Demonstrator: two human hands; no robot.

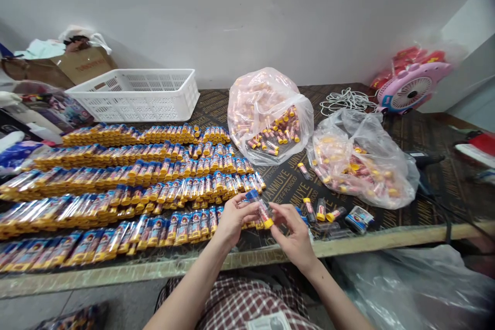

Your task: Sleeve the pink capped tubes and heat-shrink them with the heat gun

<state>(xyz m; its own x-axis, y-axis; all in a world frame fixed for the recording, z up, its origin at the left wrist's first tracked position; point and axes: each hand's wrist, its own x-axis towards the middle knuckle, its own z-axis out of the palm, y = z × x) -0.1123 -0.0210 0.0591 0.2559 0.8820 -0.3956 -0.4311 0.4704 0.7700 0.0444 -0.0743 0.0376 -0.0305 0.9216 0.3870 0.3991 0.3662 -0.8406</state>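
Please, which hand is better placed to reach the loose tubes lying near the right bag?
Probably the right hand: it is nearer to the loose tubes. The left hand is farther away, gripping the held tube.

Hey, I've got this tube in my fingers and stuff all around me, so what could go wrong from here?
Your left hand is right beside the rows, so a careless sweep could topple some.
The loose tubes lie near the table's front edge, close to your right hand; a nudge might roll one off.
The bag gapes open towards you, so a tug could spill more of its contents.
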